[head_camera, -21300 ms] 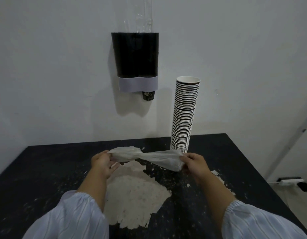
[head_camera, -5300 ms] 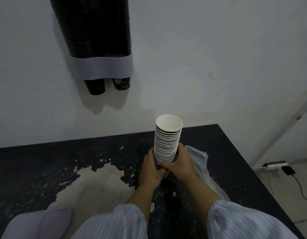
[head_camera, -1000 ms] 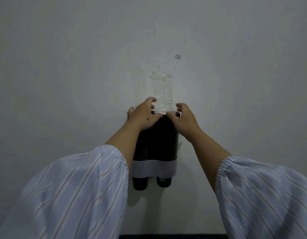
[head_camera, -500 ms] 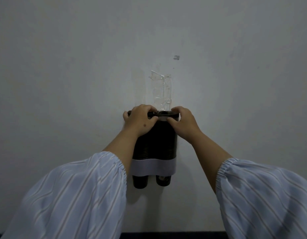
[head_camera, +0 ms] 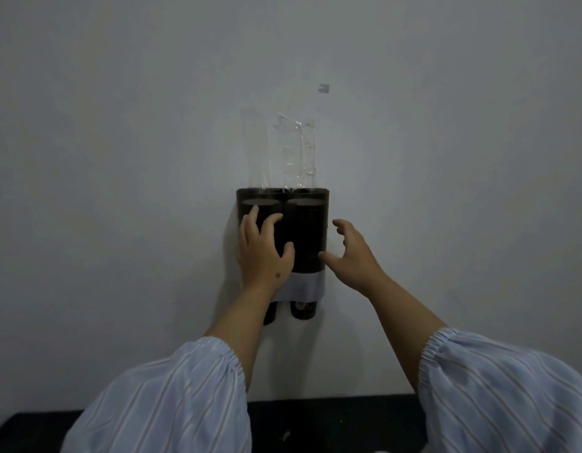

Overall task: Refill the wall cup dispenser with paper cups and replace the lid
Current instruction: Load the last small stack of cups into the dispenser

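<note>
Wall cup dispenser [head_camera: 307, 230], dark, two tubes, top uncovered, cup stacks [head_camera: 305, 202] visible inside. Left hand [head_camera: 263, 248] rests on left tube, fingers spread, hiding it. Right hand [head_camera: 350, 253] just beside right wall, fingers loosely curled, holding nothing. Clear tape [head_camera: 297, 155] on wall above. Grey band [head_camera: 307, 286] partly covered; cup bottoms [head_camera: 303, 311] poke out below. Black table [head_camera: 332, 420] mostly blocked by striped sleeves [head_camera: 171, 403]. No lid seen.

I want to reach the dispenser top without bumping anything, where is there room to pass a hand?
Bare wall lies open left of the dispenser and right of it, beyond the right hand. Its front is crowded: the left hand rests on it. Directly above, clear tape covers the wall.
</note>
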`<state>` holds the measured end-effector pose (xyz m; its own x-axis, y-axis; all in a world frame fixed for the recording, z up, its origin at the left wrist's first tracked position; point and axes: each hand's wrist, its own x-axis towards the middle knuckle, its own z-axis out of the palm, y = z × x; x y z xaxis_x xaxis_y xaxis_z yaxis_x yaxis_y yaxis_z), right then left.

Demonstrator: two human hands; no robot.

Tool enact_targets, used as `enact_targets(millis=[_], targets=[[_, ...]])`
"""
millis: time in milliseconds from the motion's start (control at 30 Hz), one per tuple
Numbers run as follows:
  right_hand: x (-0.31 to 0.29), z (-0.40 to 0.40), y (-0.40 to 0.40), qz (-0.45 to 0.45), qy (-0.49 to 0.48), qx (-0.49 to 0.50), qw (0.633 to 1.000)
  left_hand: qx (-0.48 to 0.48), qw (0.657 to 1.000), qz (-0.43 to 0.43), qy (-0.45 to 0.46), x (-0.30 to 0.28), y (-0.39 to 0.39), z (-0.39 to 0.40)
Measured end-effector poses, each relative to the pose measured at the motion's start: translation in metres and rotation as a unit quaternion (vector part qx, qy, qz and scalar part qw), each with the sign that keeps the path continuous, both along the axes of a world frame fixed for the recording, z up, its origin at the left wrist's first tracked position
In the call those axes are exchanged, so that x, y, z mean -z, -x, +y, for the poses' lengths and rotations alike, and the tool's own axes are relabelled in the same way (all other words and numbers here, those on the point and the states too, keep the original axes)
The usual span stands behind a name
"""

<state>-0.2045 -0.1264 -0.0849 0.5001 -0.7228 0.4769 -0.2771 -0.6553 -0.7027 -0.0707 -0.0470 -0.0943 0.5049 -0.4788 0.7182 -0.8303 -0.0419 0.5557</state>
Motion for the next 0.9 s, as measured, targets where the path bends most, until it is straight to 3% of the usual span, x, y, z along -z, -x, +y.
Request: enact_targets(millis=[167,333,633,900], targets=[[0.056,0.012,0.038,0.044,-0.066,0.005,0.997,0.045,0.997,0.055,-0.027,0.056,0.035,0.015],[0.109,0.022,0.082,0.084,-0.134,0.011,0.987,0.104,0.981,0.094,-0.136,0.12,0.07,0.033],[0.223,0.043,0.14,0.194,-0.263,0.02,0.945,0.18,0.9,0.197,-0.346,0.234,0.115,0.06],[0.275,0.064,0.156,0.184,-0.248,0.041,0.95,0.196,0.855,0.275,-0.394,0.285,0.145,0.063]])
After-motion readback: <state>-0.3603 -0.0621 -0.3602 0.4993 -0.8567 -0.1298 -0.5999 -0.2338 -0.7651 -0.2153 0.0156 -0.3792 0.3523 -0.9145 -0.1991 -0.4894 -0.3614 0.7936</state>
